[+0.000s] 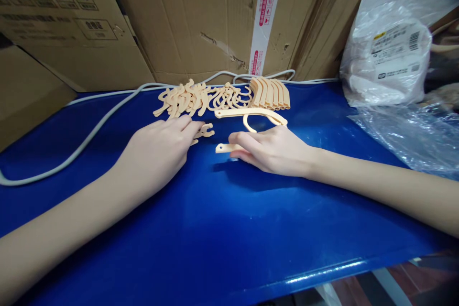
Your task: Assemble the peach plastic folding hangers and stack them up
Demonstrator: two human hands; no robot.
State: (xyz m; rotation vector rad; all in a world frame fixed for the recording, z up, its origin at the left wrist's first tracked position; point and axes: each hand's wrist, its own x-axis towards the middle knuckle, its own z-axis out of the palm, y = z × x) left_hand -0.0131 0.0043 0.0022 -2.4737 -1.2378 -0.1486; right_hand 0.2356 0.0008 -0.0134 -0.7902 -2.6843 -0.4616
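Observation:
My right hand (270, 150) pinches a beige plastic arm (223, 148) whose rounded end, with a small hole, sticks out to the left; the fingers hide the rest. Just beyond it lies a longer curved arm (244, 113), also with a hole at its end, and a beige hook (245, 123) curls out below it. My left hand (159, 146) has its fingers bent down over small beige connector pieces (206, 131). Whether it grips one of them is hidden. Behind that hand is a heap of wavy beige pieces (186, 98).
Curved hooks (229, 96) and a row of stacked arms (270, 93) lie along the back of the blue table (201, 234). A white cable (107, 119) runs behind them. Cardboard boxes (201, 14) wall off the back; a labelled plastic bag (390, 62) sits at right.

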